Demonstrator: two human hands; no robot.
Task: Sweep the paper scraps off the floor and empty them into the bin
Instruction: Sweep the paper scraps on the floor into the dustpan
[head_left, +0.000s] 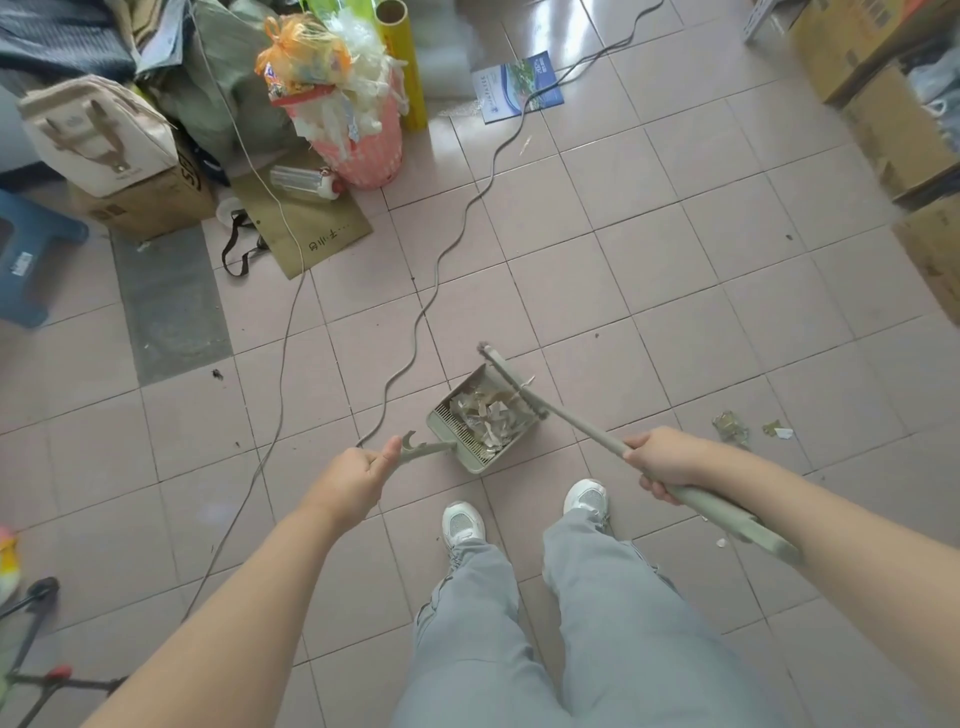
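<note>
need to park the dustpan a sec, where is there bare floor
Bare tiles lie between the grey cable and the cardboard boxes, beyond the dustpan. Crowded: top left around the pink bin, and loose scraps right of the broom.

Our pale pink tiled floor (675, 270) carries a snaking grey cable (436, 262), an overflowing pink plastic mesh bin (371, 156) and a blue brochure (519, 85). A few torn paper scraps (731, 427) lie loose at right.
</note>
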